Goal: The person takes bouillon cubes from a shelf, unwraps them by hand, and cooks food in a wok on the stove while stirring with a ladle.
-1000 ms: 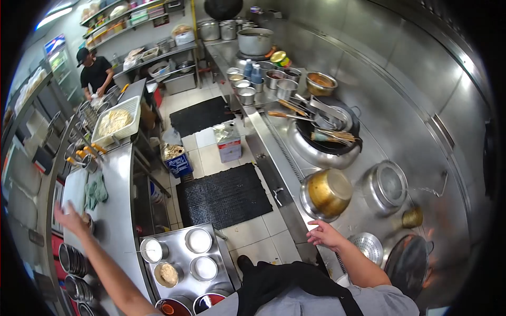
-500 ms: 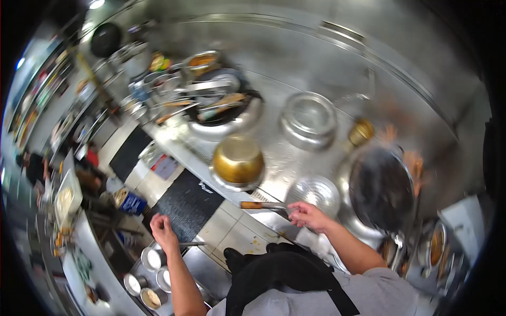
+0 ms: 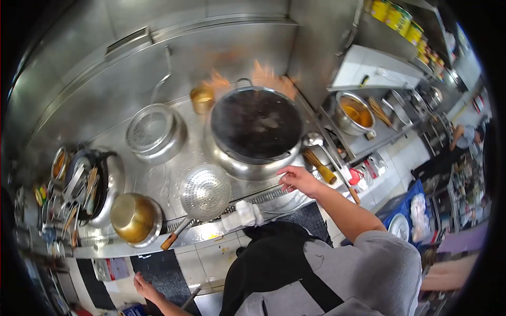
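My right hand (image 3: 298, 180) hovers at the front rim of a large dark wok (image 3: 258, 124), fingers loosely apart and holding nothing. Smoke or steam blurs the wok's inside, and flames rise behind it. To the left of this hand lies a perforated skimmer (image 3: 206, 192) with a wooden handle. A ladle (image 3: 314, 139) and a bamboo brush (image 3: 321, 169) rest to its right. Low at the left, my left hand (image 3: 145, 287) hangs over the floor by a dark mat (image 3: 163, 271), with loose fingers and nothing visible in it.
A white cloth (image 3: 246, 215) lies on the counter's front edge. Left of the wok stand a gold cup (image 3: 202, 100), a steel pot (image 3: 155, 134) and an upturned brass-coloured pot (image 3: 133, 218). A pot of orange liquid (image 3: 356, 115) sits right. Another person (image 3: 453, 150) stands far right.
My view has swung right, bringing the wok to the middle. My right hand has moved from over the skimmer to the wok's front rim. Both hands remain empty-looking.
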`<state>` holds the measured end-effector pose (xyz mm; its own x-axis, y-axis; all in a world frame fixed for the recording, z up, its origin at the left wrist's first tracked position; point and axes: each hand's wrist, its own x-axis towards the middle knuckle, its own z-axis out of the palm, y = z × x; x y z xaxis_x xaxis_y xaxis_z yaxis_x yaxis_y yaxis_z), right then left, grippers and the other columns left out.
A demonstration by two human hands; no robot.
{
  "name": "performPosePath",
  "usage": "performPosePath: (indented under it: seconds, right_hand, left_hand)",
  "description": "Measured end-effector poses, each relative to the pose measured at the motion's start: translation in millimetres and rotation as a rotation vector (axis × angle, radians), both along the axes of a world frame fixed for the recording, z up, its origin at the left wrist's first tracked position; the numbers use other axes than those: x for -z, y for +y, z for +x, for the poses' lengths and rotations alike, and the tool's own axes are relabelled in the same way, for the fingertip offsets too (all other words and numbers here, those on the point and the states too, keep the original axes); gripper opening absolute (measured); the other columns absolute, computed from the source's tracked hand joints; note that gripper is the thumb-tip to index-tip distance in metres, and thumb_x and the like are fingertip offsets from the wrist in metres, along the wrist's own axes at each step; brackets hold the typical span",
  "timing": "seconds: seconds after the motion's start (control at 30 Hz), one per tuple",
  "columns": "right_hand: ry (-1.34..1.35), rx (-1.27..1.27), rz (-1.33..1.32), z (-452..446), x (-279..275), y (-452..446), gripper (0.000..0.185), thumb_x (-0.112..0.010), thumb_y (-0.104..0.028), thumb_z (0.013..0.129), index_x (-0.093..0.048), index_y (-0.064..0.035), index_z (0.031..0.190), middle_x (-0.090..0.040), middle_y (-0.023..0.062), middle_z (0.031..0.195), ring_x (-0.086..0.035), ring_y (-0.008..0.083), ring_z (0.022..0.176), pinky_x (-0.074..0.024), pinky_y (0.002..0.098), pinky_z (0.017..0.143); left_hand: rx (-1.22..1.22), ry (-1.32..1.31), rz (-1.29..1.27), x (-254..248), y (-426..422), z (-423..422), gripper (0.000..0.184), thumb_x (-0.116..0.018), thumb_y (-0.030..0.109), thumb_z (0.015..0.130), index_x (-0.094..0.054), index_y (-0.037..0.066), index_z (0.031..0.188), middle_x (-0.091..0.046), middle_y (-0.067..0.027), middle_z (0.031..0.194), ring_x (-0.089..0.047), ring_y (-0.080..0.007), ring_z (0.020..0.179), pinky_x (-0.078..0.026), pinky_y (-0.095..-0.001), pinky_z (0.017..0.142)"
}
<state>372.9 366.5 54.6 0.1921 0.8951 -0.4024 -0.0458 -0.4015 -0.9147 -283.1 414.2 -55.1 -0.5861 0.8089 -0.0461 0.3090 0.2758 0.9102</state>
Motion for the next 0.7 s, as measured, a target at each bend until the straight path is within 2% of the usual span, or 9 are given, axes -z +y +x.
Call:
performPosePath:
  seconds: [0.17, 0.27, 0.4, 0.47, 0.53, 0.6, 0.7]
  right_hand:
    - [0.008, 0.061, 0.047, 25.8, 14.2, -50.1, 0.033, -0.058, -0.016, 0.094, -0.057, -0.0072, 0.125, -0.066, 0.0044, 0.098, -0.065, 0.0128, 0.082, -0.0502, 0.0268, 0.067]
    - [0.017, 0.069, 0.075, 52.2, 31.6, -78.1, 0.033, -0.058, -0.016, 0.094, -0.056, -0.0072, 0.126, -0.065, 0.0039, 0.097, -0.065, 0.0127, 0.082, -0.0502, 0.0269, 0.067]
    - [-0.021, 0.119, 0.101, 116.4, 34.2, -131.4, 0.033, -0.058, -0.016, 0.094, -0.057, -0.0072, 0.126, -0.064, 0.0033, 0.095, -0.064, 0.0123, 0.083, -0.0506, 0.0272, 0.066]
    - [-0.019, 0.206, 0.102, 159.0, 23.9, -174.8, 0.032, -0.058, -0.016, 0.095, -0.057, -0.0062, 0.125, -0.064, 0.0040, 0.098, -0.064, 0.0126, 0.085, -0.0529, 0.0296, 0.070]
    - [-0.204, 0.183, 0.141, 215.5, 1.4, -234.3, 0.031, -0.056, -0.016, 0.096, -0.056, -0.0057, 0.125, -0.064, 0.0061, 0.103, -0.065, 0.0149, 0.090, -0.0534, 0.0318, 0.076]
    - [-0.445, 0.174, 0.226, 268.0, -45.9, -307.3, 0.032, -0.057, -0.015, 0.095, -0.056, -0.0053, 0.126, -0.065, 0.0076, 0.108, -0.065, 0.0181, 0.094, -0.0530, 0.0338, 0.082]
    - [-0.874, 0.137, 0.129, 302.1, -192.6, -395.5, 0.036, -0.062, -0.014, 0.091, -0.057, -0.0069, 0.126, -0.064, 0.0114, 0.108, -0.065, 0.0272, 0.095, -0.0528, 0.0376, 0.083]
  left_hand:
    - [0.191, -0.065, -0.049, 30.5, -9.8, 60.0, 0.034, -0.052, 0.042, 0.098, -0.063, 0.011, 0.108, -0.057, -0.0006, 0.095, -0.052, -0.0135, 0.090, -0.041, -0.0310, 0.070]
    - [0.388, -0.081, -0.096, 4.2, -33.6, 156.9, 0.029, -0.051, 0.036, 0.100, -0.062, 0.009, 0.105, -0.062, 0.0000, 0.094, -0.056, -0.0108, 0.086, -0.043, -0.0274, 0.070]
    - [0.753, -0.226, -0.147, -4.7, -54.2, 276.6, 0.034, -0.050, 0.036, 0.101, -0.062, 0.003, 0.104, -0.065, -0.0041, 0.097, -0.063, -0.0147, 0.085, -0.050, -0.0278, 0.069]
    - [0.864, -0.176, -0.125, -19.0, -57.5, 349.9, 0.034, -0.049, 0.034, 0.102, -0.062, 0.002, 0.103, -0.066, -0.0062, 0.096, -0.064, -0.0155, 0.085, -0.051, -0.0287, 0.069]
    - [1.070, -0.134, -0.140, -20.4, -58.9, 421.4, 0.034, -0.048, 0.031, 0.102, -0.062, 0.001, 0.103, -0.066, -0.0073, 0.095, -0.065, -0.0160, 0.082, -0.051, -0.0283, 0.068]
    - [1.269, -0.076, -0.092, -27.5, -54.2, 498.3, 0.036, -0.049, 0.031, 0.102, -0.064, -0.001, 0.099, -0.067, -0.0085, 0.088, -0.066, -0.0162, 0.081, -0.051, -0.0276, 0.067]
    - [1.510, 0.032, -0.092, -48.9, -50.0, 616.0, 0.031, -0.050, 0.025, 0.100, -0.065, -0.002, 0.099, -0.068, -0.0085, 0.086, -0.065, -0.0157, 0.080, -0.050, -0.0277, 0.071]
